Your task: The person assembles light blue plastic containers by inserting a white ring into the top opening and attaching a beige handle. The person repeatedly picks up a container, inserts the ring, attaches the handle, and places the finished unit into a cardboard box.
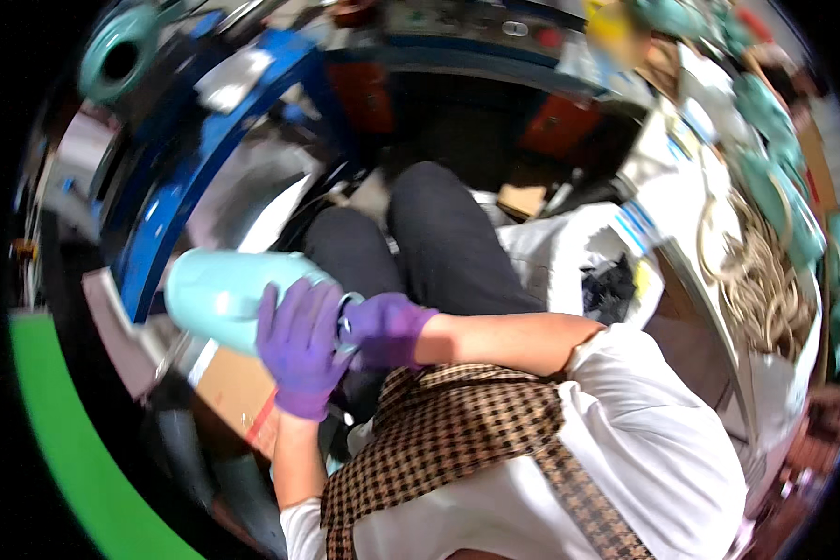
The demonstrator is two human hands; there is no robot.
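A smooth turquoise cylindrical shell [219,294] with a rounded end lies tilted across my front, left of my knees. My left hand [301,341], in a purple glove, is wrapped over its right-hand part with the fingers on top. My right hand [383,329], also in a purple glove, is closed at the shell's narrower right end, close against the left hand. Most of the right fingers are hidden there, and a small dark ring-like edge shows between the two hands.
A blue metal frame [205,140] stands at the left, with another turquoise shell [121,58] showing a dark opening. To the right, a white surface holds coiled beige cords [756,280] and several turquoise pieces. A white sack [569,252] and a cardboard box [233,392] are close by.
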